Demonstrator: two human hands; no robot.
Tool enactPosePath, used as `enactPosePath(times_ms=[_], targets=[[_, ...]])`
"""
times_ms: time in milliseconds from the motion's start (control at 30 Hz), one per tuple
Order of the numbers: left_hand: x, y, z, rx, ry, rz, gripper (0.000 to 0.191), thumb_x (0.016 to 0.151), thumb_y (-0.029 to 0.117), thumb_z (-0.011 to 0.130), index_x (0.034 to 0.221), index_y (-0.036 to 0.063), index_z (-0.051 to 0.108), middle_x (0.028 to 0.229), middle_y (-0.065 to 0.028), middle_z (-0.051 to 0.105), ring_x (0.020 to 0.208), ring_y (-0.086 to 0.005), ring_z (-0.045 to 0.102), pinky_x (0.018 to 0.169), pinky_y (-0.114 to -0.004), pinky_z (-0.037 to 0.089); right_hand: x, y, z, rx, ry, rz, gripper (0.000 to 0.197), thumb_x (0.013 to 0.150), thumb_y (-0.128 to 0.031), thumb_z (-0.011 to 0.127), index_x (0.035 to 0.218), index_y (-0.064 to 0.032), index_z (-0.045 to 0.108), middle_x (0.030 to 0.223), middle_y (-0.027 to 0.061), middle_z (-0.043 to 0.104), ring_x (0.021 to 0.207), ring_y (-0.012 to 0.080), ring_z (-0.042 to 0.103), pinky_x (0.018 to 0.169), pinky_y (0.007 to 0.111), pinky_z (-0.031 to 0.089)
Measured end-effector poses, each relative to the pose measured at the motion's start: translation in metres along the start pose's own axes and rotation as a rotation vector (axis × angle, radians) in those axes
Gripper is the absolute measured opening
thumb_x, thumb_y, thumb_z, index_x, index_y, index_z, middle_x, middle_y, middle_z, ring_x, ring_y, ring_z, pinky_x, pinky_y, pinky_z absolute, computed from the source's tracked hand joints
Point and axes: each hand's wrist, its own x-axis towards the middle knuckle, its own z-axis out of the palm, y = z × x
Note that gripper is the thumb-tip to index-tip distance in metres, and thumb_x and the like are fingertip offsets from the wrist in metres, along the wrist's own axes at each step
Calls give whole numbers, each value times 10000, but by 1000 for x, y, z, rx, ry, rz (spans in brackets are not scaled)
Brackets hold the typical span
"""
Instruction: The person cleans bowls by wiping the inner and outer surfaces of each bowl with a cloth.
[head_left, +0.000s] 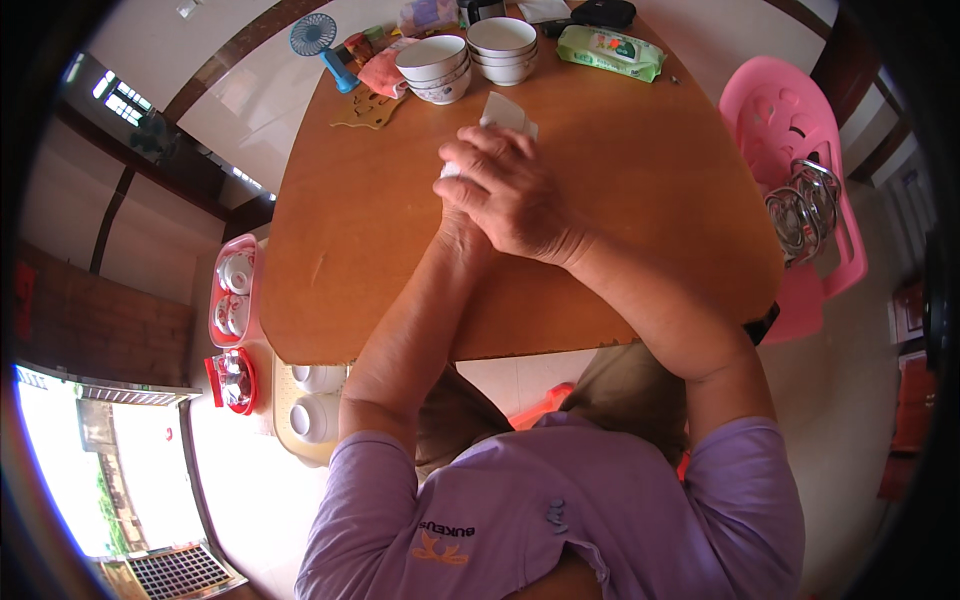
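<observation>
Above the wooden table (360, 247), my right hand (517, 195) lies over my left hand (459, 217), with its fingers curled around it. A white wipe (504, 112) is pressed between the two hands. Its loose end sticks out past the fingertips, and a bit of white shows at the left side. Most of my left hand is hidden under the right one. Beyond the hands are two stacks of white bowls, the left stack (433, 64) patterned with flowers and the right stack (504, 49) beside it.
A green wipes pack (611, 54), a blue handheld fan (322, 49) and a pink cloth (386, 71) lie toward the far edge. Metal racks (802, 206) rest on a pink plastic chair (780, 105) at right. A pink basket (214, 300) of bowls and a yellow tray (281, 420) stand left.
</observation>
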Motion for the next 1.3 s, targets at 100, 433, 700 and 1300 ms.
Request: enactPosePath(times_ms=[100,433,700,1300], targets=[[-2,-2,-3,-192,-192,-105,372,978,207,423,1299,39,511,1257,-170,574,1179,-312,566,1044,-435,461,-3,3,1,-34,-6,16,222,762,-202,678,974,-138,694,1178,65,607,1171,284,547,955,461,415],[-3,-3,18,-243,-409,-509,378,921,205,455,1241,22,536,1103,-177,632,953,-301,613,705,-409,503,9,54,-34,106,92,292,270,889,-235,670,1131,-119,696,1247,105,603,1093,281,604,937,378,457],[-8,5,27,58,-385,-508,397,865,199,503,1156,-65,557,1043,-231,625,817,-361,607,572,-375,450,0,80,-27,1039,162,789,295,981,-252,576,1205,-70,640,1049,89,668,925,145,636,819,301,509],[17,13,-46,-229,0,-175,344,975,206,419,1248,26,525,1167,-136,610,1080,-260,590,943,-416,505,10,8,-11,21,38,143,408,749,-215,742,1148,-167,671,1223,48,597,1163,311,549,909,445,445]])
